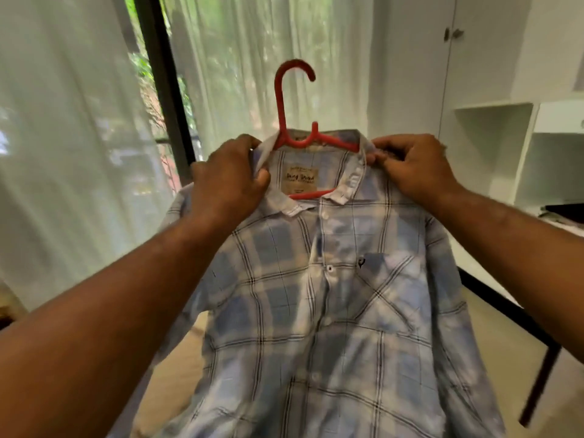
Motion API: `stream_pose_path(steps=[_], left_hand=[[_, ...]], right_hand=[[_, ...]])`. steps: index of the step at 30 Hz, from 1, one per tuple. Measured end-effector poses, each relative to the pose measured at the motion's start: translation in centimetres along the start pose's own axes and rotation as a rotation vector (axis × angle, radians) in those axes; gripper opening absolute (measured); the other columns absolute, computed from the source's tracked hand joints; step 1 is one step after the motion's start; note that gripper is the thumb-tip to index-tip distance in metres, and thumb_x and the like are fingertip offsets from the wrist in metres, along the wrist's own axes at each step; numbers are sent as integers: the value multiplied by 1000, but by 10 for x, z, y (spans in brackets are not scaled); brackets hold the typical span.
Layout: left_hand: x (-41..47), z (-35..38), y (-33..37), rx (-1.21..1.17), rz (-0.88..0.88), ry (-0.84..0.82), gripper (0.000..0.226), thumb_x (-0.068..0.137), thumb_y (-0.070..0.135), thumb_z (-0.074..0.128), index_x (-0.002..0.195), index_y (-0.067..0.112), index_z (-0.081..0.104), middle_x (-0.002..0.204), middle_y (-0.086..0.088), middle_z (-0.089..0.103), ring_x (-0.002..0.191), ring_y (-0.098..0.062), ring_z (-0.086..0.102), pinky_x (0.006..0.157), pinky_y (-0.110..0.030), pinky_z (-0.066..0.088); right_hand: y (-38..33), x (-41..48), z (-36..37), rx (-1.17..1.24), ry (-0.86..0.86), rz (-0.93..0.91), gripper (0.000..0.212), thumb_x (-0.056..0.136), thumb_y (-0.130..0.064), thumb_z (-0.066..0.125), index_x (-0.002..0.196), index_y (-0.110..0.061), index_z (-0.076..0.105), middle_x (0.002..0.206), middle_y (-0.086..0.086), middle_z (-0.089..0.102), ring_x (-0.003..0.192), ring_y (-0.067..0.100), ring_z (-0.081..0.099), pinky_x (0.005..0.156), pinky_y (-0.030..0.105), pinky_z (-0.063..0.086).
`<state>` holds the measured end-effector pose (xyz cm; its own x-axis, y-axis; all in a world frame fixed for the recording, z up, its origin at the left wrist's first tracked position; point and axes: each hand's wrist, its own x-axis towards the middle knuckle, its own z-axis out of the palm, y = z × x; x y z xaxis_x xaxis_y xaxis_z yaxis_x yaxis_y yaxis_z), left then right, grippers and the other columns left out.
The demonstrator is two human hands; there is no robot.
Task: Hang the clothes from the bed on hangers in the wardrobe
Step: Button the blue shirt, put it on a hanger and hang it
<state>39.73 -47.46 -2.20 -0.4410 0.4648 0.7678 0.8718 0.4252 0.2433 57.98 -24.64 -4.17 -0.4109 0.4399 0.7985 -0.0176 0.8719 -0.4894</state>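
On one hanger (280,102), one shirt (316,295) (two hands (227,177) (415,167)).

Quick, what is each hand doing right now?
Left hand: closed, gripping the collar of the plaid shirt.
Right hand: closed, pinching the other side of that collar.

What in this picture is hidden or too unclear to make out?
Head view:
The red hanger's arms: inside the plaid shirt.
Shirt hem: cut off by the bottom edge.
The label's small print: blurred.
Shoulder seams: covered by the left hand and right hand gripping the collar.
The cupboard's contents: behind closed doors.
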Motion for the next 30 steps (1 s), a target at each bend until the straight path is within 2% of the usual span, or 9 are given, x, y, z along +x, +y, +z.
stream_pose_path(steps=[6,12,15,18,20,22,24,27,30], left_hand=[[90,125,19,-123,-47,19,34,86,32,56,119,22,60,113,-3,66,105,-28,61,93,-51,49],[193,204,104,-171,-170,103,34,89,37,52,119,22,60,113,0,65,106,-24,60,99,-48,45],[233,220,161,-171,-174,2,35,90,39,53,120,23,59,112,1,64,109,-25,59,99,-46,38],[269,215,221,-262,-106,-164,31,92,41,51,119,28,57,102,10,59,101,-16,56,102,-46,36],[295,203,262,-379,-91,-207,30,96,48,47,117,31,58,101,15,59,97,-10,55,104,-50,39],[322,190,299,-507,-163,-235,41,95,62,43,116,31,62,105,15,66,99,-11,62,102,-52,44],[347,182,329,-653,-260,-221,49,93,67,45,112,28,66,104,11,72,98,-13,67,97,-51,50],[385,168,371,-796,-346,-193,32,98,46,56,106,21,73,95,8,74,87,-7,70,86,-37,58],[415,158,401,-778,-350,-196,19,98,36,61,97,25,76,86,13,73,70,11,65,65,-9,47]], right_hand=[[112,85,24,-63,83,3,33,91,-38,71,114,-16,77,106,2,76,97,16,71,89,40,58],[182,186,-43,-114,55,19,34,89,-37,73,117,-16,76,102,-9,70,94,7,66,87,25,53],[200,209,-93,-143,29,99,31,87,-34,76,113,-16,77,97,-15,65,93,5,66,84,19,49],[208,232,-148,-142,29,219,37,83,-37,79,112,-14,78,101,-10,71,96,11,70,90,29,55],[207,251,-186,-127,44,262,50,75,-53,74,110,-18,79,105,-4,76,97,12,72,92,37,57],[202,272,-222,-142,37,291,53,72,-61,70,109,-24,80,103,-6,78,95,10,72,88,41,59],[195,290,-250,-143,30,295,41,77,-52,77,108,-25,80,101,-7,78,93,9,72,86,42,60],[183,316,-295,-181,24,288,29,80,-36,83,107,-24,80,99,-8,78,92,7,71,86,37,60],[176,336,-333,-187,-20,309,25,80,-30,84,104,-23,81,93,-10,77,83,-1,67,79,19,55]])
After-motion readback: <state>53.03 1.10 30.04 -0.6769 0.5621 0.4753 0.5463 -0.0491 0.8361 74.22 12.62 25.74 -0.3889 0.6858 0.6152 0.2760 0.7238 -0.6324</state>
